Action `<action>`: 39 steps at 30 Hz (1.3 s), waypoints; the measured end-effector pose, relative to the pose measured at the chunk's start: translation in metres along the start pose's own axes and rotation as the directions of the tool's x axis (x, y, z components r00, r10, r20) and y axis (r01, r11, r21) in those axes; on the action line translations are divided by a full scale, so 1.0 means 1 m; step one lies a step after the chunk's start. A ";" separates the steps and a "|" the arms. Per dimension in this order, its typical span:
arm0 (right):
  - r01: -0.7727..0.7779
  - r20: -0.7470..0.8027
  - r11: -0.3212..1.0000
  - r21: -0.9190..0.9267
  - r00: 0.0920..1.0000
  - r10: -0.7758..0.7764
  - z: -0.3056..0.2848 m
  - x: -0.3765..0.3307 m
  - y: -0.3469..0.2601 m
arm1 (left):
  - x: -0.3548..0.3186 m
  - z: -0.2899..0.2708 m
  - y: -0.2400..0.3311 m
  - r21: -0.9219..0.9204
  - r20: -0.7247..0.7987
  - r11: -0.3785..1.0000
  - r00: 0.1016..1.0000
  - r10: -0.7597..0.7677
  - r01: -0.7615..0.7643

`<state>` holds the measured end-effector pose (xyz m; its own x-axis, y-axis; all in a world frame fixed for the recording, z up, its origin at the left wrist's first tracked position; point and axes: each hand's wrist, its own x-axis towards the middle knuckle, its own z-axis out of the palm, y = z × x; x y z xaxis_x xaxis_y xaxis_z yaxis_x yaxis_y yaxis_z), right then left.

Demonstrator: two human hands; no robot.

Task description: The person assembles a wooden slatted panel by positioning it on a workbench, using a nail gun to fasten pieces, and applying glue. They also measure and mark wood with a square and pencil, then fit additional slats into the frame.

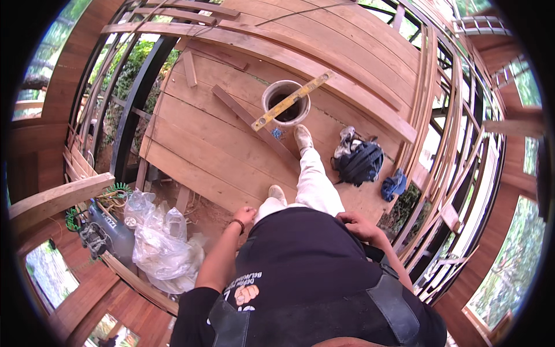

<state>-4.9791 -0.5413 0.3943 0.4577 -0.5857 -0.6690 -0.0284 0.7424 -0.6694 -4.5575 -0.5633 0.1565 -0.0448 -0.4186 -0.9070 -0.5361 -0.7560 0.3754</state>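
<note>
My left hand point(245, 216) hangs beside my left thigh, its fingers curled in a loose fist with nothing seen in it. A dark bracelet circles that wrist. At my right hip, my right hand point(355, 225) has bent fingers against the hem of my black shirt point(295, 248); whatever they grip is hidden. Neither hand touches the things ahead of my feet. There, a yellow spirit level point(293, 100) lies across the rim of a pale bucket point(267, 98) with dark contents. A narrow brown board point(234, 107) lies flat beside the bucket.
Long timbers point(324, 72) cross the plank floor point(196, 136) ahead. A dark backpack point(359, 162) and a blue cloth point(393, 185) lie to the right. At the left are clear plastic sheeting point(162, 248) and a grey tank point(113, 225) with hoses. Open gaps show between the dark beams point(133, 110).
</note>
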 end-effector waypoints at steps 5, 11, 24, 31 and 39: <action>-0.149 0.124 0.909 -0.390 0.969 0.212 -0.120 0.135 -0.035 | 0.032 0.027 0.030 -0.155 -0.283 0.982 0.947 -0.152 0.111; -0.207 -0.217 0.409 -0.889 0.976 0.023 -0.234 0.419 0.010 | 0.049 0.095 0.111 0.288 -0.245 0.927 0.954 -0.172 0.241; -0.264 -0.260 -0.109 -0.958 0.964 -0.054 -0.312 0.658 0.088 | 0.062 0.124 0.153 0.192 -0.290 0.976 0.956 -0.043 0.102; -0.386 -0.370 -0.083 -0.919 0.915 -0.158 -0.353 0.704 0.156 | 0.061 0.114 0.148 0.088 -0.254 0.993 0.966 -0.055 0.080; -0.222 -0.197 -0.391 -0.893 0.975 -0.103 -0.302 0.647 0.103 | 0.060 0.127 0.133 0.043 -0.316 0.998 0.949 -0.022 0.038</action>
<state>-4.9540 -0.9420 -0.2048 0.2742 -0.7112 -0.6473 -0.8842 -0.4511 0.1211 -4.7384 -0.6249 0.1281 0.2355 -0.5391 -0.8086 -0.5728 -0.7492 0.3327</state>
